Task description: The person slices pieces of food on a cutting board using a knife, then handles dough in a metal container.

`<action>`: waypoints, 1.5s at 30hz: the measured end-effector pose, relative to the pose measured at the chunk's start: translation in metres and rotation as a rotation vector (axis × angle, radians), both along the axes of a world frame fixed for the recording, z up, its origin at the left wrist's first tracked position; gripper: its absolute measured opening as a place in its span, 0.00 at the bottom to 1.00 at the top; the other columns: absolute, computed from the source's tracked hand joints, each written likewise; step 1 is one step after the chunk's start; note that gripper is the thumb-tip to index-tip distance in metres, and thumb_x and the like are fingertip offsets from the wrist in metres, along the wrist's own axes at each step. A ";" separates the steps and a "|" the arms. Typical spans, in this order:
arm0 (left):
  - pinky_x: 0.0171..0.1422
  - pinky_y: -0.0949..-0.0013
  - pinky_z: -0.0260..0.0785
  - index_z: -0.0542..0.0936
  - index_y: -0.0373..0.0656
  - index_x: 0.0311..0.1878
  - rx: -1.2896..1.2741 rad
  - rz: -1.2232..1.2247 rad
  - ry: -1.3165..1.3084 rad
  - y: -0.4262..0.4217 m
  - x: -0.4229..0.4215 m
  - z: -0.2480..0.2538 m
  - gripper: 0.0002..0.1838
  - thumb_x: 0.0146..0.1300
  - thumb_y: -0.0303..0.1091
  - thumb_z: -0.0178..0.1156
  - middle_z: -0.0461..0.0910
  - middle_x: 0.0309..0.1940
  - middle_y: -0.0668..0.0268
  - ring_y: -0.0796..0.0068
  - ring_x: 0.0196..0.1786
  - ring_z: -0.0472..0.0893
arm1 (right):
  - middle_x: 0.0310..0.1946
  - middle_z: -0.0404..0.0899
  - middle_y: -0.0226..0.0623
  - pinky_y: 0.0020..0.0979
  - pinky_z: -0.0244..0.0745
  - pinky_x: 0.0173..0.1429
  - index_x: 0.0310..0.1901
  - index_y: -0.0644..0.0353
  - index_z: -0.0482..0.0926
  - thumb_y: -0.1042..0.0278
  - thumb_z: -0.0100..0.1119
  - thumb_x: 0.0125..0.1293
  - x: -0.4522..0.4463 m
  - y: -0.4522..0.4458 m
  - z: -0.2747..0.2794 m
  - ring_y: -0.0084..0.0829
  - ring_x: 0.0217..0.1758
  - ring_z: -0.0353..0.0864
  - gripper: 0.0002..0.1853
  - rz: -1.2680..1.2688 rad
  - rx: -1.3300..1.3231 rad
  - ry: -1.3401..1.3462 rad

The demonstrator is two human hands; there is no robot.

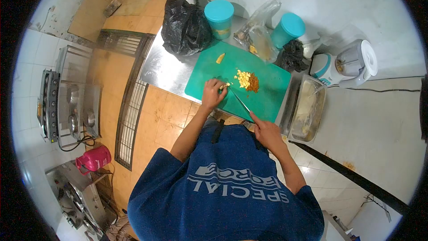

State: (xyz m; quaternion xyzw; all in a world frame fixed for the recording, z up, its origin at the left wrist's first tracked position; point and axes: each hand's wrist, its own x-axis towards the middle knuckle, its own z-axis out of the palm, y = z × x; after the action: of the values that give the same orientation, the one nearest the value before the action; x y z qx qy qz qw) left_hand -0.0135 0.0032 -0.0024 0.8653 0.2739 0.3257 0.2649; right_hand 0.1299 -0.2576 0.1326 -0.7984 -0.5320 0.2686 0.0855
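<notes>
My right hand [266, 130] is closed around the handle of a knife [240, 100], whose blade slants up and left across the green cutting board [200, 69]. Close to the knife tip, my left hand [213, 93] has curled fingers on a small pale-yellow food piece [226, 85], mostly hidden under them. To the right of the tip lies a pile of diced yellow pieces [243, 79], touching a heap of finer orange-brown bits [253, 83]. A longer yellow piece [220, 58] rests alone near the board's upper left.
Behind the board stand a black plastic bag [185, 27], two turquoise-lidded containers [219, 11] [292, 25], a clear bag of food [261, 40] and a small black bag [294, 56]. At right are a blender [343, 64] and a metal tray [307, 111].
</notes>
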 end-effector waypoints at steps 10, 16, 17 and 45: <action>0.53 0.53 0.72 0.86 0.44 0.41 -0.005 -0.013 -0.023 0.001 -0.002 0.000 0.06 0.61 0.31 0.71 0.83 0.39 0.61 0.54 0.45 0.81 | 0.38 0.88 0.48 0.54 0.84 0.42 0.82 0.38 0.66 0.64 0.58 0.75 0.005 -0.004 0.010 0.51 0.34 0.88 0.34 0.006 0.106 -0.032; 0.53 0.53 0.73 0.87 0.43 0.41 -0.026 -0.015 -0.028 0.002 -0.003 -0.001 0.08 0.59 0.30 0.73 0.85 0.40 0.59 0.53 0.45 0.83 | 0.39 0.89 0.47 0.51 0.85 0.42 0.83 0.37 0.65 0.67 0.58 0.75 -0.006 0.019 -0.047 0.49 0.36 0.89 0.36 -0.056 0.341 0.040; 0.53 0.53 0.74 0.87 0.43 0.41 -0.023 -0.016 -0.030 0.002 -0.003 -0.003 0.08 0.58 0.29 0.72 0.85 0.40 0.59 0.53 0.45 0.83 | 0.40 0.89 0.47 0.51 0.85 0.43 0.83 0.37 0.65 0.67 0.58 0.75 -0.007 0.022 -0.053 0.49 0.37 0.89 0.36 -0.072 0.327 0.055; 0.54 0.53 0.74 0.87 0.43 0.43 -0.009 -0.014 -0.002 0.003 -0.005 -0.002 0.09 0.61 0.31 0.73 0.84 0.42 0.59 0.54 0.48 0.83 | 0.39 0.88 0.52 0.52 0.80 0.43 0.82 0.39 0.68 0.69 0.58 0.75 -0.005 0.017 -0.049 0.52 0.39 0.88 0.34 -0.018 0.131 0.046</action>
State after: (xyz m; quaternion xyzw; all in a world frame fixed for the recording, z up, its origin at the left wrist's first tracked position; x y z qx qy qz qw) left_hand -0.0186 0.0060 -0.0040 0.8657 0.2690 0.3235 0.2713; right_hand 0.1251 -0.2405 0.0833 -0.7895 -0.5391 0.2510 0.1523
